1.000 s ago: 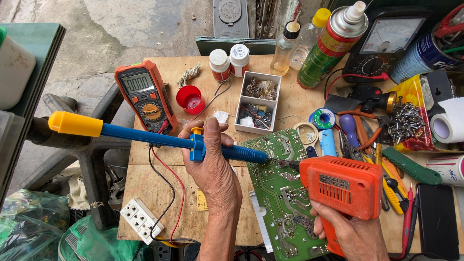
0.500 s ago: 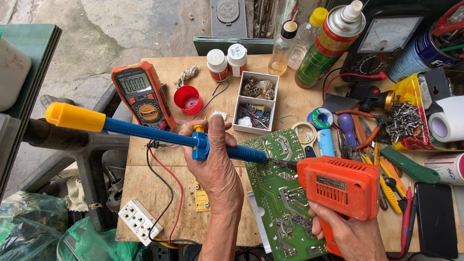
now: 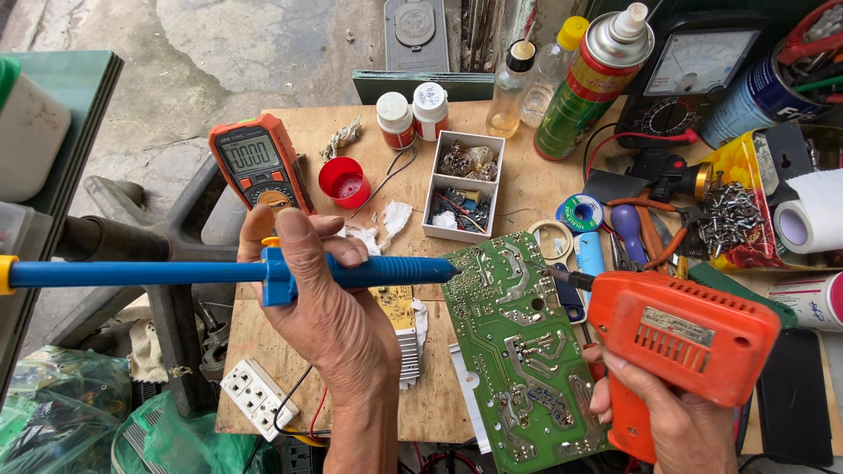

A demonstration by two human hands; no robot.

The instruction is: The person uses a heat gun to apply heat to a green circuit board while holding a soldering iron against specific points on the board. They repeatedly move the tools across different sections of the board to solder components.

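I see my left hand (image 3: 329, 312) gripping the blue pump (image 3: 228, 273) and my right hand (image 3: 672, 421) clasping the orange gun (image 3: 680, 338), both tips over the green board (image 3: 518, 351) lying on the counter (image 3: 527, 189); a shaky tip could scorch a track.
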